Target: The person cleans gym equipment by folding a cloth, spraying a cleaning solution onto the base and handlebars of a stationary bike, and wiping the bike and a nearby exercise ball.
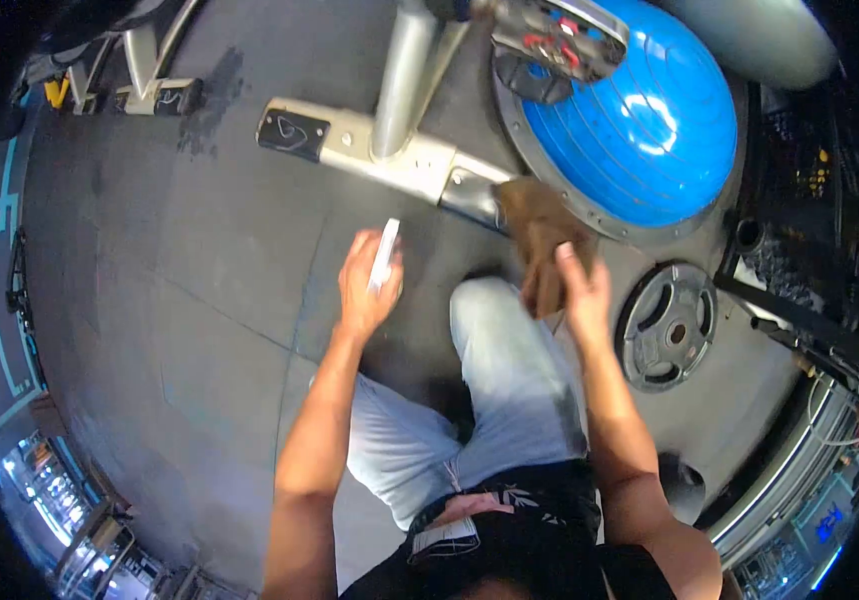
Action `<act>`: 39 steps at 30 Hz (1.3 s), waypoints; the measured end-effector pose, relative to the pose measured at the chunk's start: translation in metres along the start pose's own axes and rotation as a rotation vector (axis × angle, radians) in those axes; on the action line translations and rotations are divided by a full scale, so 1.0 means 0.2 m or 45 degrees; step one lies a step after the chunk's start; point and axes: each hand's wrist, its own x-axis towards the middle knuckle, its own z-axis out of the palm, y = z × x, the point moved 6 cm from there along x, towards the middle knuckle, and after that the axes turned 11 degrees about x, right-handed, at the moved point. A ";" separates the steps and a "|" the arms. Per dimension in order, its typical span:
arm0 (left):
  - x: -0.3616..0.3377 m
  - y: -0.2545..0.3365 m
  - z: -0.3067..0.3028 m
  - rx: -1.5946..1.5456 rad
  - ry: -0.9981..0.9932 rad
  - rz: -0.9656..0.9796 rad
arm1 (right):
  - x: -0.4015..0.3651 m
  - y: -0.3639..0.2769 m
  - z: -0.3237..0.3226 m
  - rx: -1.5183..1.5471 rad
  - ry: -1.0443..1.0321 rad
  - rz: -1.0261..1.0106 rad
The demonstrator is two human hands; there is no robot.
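Observation:
A slim white object (384,252), long and flat-sided, stands up out of my left hand (362,285), whose fingers are closed round it. My right hand (585,290) grips a crumpled brown cloth (541,240), with the thumb lying on top of it. The cloth overlaps the black end cap of a pale metal machine foot (389,158) and the rim of a blue half-ball balance trainer (639,120). Below both hands are my bent knees in light jeans (509,340).
A black weight plate (667,328) lies on the dark floor (189,250) right of my right hand. Above the foot rises a silver post (404,80), with a pedal (559,45) over the balance trainer. A black rack (809,340) stands along the right side.

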 end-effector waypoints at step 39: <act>-0.22 -0.31 0.07 0.032 0.506 -0.410 | 0.35 0.19 0.86 -1.134 -0.490 -1.079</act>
